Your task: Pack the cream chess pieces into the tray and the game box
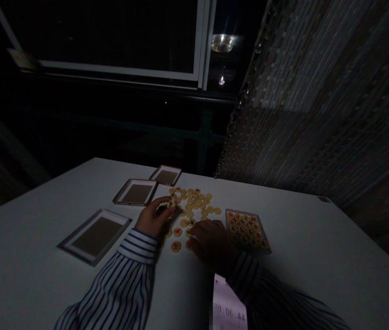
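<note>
Several round wooden game discs (194, 201) with red or black marks lie scattered on a white table (36, 247). My left hand (153, 217), in a striped sleeve, pinches one black-marked disc (171, 204) at the left edge of the pile. In shadow, my right hand (211, 240) rests knuckles-up over discs at the pile's near side; its fingertips are hidden. A small box (247, 229) filled with discs in rows sits just right of my right hand.
Three shallow trays or lids lie left of the pile: a near one (94, 236), a middle one (135, 192) and a far one (166, 175). A dark window (112, 36) is behind the table and a woven curtain (318, 101) hangs at the right.
</note>
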The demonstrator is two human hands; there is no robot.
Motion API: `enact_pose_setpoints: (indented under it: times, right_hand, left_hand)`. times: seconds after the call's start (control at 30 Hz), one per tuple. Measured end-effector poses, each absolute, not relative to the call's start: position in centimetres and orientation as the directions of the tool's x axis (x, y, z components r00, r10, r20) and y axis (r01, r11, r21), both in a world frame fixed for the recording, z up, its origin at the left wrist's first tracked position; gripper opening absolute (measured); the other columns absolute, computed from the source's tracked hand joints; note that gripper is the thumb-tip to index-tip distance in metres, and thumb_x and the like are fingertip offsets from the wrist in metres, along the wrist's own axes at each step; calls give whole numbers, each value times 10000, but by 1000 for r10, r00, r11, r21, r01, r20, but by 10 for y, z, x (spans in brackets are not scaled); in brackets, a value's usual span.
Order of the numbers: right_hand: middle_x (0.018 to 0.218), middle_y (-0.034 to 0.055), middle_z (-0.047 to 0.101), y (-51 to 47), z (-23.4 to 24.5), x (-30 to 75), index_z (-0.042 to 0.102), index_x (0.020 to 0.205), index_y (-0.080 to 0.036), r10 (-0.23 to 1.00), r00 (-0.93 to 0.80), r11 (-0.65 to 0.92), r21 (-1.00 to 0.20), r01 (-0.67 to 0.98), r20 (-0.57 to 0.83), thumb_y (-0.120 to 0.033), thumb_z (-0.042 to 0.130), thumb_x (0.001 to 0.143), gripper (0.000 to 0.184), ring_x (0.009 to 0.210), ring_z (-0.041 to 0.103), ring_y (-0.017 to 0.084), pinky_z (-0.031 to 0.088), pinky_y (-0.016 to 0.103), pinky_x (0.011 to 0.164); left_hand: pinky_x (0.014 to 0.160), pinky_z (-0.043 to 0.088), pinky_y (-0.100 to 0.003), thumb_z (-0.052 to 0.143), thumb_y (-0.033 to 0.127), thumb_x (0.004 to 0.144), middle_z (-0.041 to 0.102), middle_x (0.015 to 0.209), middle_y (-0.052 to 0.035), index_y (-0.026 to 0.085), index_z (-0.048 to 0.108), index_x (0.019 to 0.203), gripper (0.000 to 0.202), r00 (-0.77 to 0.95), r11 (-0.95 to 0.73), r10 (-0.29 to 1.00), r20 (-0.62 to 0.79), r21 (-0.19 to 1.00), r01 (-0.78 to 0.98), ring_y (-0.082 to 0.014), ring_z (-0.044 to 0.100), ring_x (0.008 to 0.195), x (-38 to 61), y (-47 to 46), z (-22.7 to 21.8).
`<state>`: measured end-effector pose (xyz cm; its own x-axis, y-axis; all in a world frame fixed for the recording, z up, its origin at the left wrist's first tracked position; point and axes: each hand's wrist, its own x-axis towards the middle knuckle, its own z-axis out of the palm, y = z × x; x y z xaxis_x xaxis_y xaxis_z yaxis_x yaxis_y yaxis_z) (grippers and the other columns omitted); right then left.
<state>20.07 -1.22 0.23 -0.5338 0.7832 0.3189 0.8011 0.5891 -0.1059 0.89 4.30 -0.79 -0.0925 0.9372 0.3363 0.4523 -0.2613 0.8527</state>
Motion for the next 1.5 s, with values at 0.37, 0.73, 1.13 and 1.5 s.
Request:
enact_pose_setpoints:
  times: [0.37, 0.73, 1.13, 1.5]
  right_hand:
    - [889, 42, 594, -6, 1, 206, 566, 871, -184, 780, -526, 590, -117, 799, 339, -241, 445, 819, 144, 857, 497, 164, 303, 309, 750]
    - [934, 50, 624, -1, 30, 231, 584, 922, -182, 797, -427, 548, -211, 809, 428, -245, 437, 821, 189, 888, 529, 164, 346, 304, 805]
    - [930, 41, 646, -9, 70, 286, 599, 979, -187, 854, -370, 456, -184, 871, 367, -285, 423, 836, 247, 874, 564, 166, 386, 301, 795]
    - [938, 52, 649, -17, 98, 327, 594, 1033, -189, 883, -297, 391, -218, 894, 364, -335, 426, 814, 312, 821, 587, 177, 436, 307, 763]
  left_hand:
    - [814, 466, -326, 581, 346, 685, 637, 861, -31, 180, 565, 886, 261, -46, -380, 901, 431, 837, 394, -170, 594, 843, 23, 33, -3]
    - [692, 481, -272, 639, 316, 638, 609, 767, -17, 165, 571, 831, 254, 14, -328, 943, 333, 920, 213, -147, 580, 734, 37, 27, -5]
    - [614, 477, -258, 655, 273, 600, 615, 706, -5, 174, 577, 767, 209, 117, -215, 971, 207, 975, 64, -134, 576, 649, 74, 9, -4]
    - [580, 441, -219, 692, 216, 557, 596, 640, 6, 143, 580, 748, 233, 153, -77, 983, 97, 988, -134, -100, 549, 584, 125, 5, 6]
